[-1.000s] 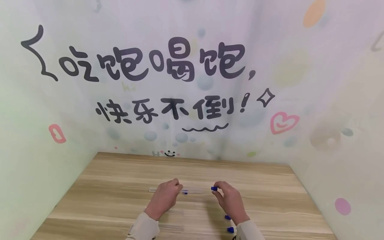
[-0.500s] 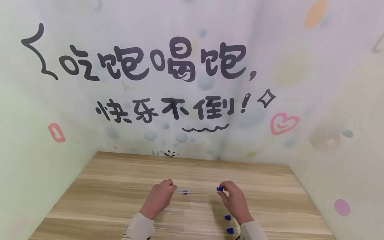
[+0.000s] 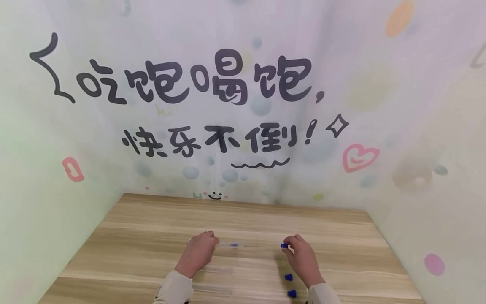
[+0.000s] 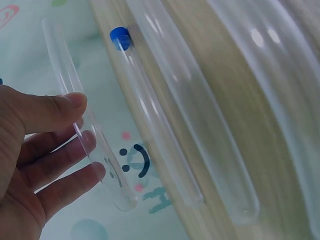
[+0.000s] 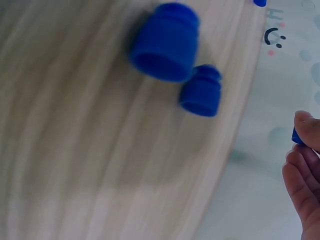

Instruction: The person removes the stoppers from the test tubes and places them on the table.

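Note:
My left hand point(image 3: 197, 254) pinches a clear test tube point(image 4: 64, 62) between thumb and fingers, raised over the table. In the left wrist view this tube's upper end has no stopper, and its rounded end points down. Beside it lies another test tube point(image 4: 157, 117) with a blue stopper point(image 4: 120, 38) in its end. Farther right, my right hand point(image 3: 305, 261) pinches a small blue stopper point(image 3: 284, 245) between thumb and fingertips, apart from the tube. The right wrist view shows only the edge of that stopper, mostly hidden by the fingers.
Two loose blue stoppers point(image 3: 288, 277) stand on the wooden table point(image 3: 159, 215) near my right wrist. Two more clear tubes point(image 4: 195, 100) lie side by side near my left forearm. A printed curtain point(image 3: 243, 181) borders the table's back and sides.
My hands have drawn apart: the right moved rightward with its stopper and slightly nearer, the left a little leftward with its tube. The loose stoppers and lying tubes stay put.

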Demonstrator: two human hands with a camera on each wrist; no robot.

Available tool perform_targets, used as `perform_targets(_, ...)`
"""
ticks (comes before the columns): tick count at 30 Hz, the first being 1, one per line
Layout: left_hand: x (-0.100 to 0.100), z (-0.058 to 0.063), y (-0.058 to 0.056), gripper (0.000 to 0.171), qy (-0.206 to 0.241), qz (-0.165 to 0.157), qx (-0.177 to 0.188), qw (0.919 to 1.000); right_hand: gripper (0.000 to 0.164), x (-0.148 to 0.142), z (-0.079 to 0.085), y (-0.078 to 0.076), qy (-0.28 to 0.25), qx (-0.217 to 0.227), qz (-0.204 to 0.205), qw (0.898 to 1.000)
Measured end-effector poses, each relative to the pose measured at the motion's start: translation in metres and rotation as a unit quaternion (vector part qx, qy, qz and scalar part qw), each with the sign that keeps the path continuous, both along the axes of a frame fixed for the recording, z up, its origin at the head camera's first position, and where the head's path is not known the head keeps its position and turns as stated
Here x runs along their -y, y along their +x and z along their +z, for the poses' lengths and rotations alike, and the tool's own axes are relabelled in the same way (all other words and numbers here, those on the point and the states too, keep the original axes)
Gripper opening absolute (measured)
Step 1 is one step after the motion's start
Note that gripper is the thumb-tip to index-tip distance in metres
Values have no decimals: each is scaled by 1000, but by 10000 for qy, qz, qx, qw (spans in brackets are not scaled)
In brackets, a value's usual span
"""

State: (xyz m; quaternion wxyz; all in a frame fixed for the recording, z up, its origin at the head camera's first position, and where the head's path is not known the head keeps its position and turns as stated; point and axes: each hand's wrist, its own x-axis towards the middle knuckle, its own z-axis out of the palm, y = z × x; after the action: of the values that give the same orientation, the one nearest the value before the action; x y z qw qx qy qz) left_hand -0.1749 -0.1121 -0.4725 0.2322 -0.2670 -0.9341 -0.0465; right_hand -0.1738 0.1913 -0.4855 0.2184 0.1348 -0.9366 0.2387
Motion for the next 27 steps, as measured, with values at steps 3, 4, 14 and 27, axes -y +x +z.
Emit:
perform_targets(3, 3, -6, 0, 20, 105, 36, 211, 9997, 18, -3, -4, 1, 70, 191, -68, 9998)
perform_targets(4, 4, -7, 0, 21, 181, 39, 325, 9993, 16, -4, -5, 1, 86, 298, -109, 9995)
perform_targets(14, 10, -22, -2, 20, 321, 297, 799, 9958, 8, -13, -10, 4, 210, 1340, -326, 9902)
perform_targets(27, 14, -30, -4, 20, 473, 388, 1091, 9921, 6, -14, -23, -2, 397, 1960, -467, 9787)
